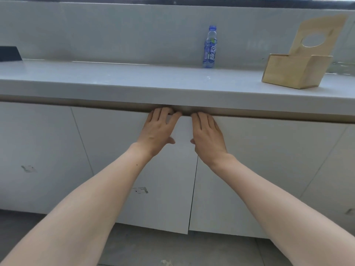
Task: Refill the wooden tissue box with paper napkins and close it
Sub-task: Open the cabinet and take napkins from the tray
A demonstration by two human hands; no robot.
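The wooden tissue box stands on the counter at the far right, its lid with an oval hole raised upright. No napkins show. My left hand lies flat on the left cabinet door, fingertips hooked over its top edge under the counter lip. My right hand rests the same way on the top edge of the right cabinet door. The left door stands slightly ajar, its lower corner out from the right one.
A grey counter runs across the view with a blue drink bottle standing at its back. A dark object sits at the far left. More white cabinet doors flank the two I touch; grey floor lies below.
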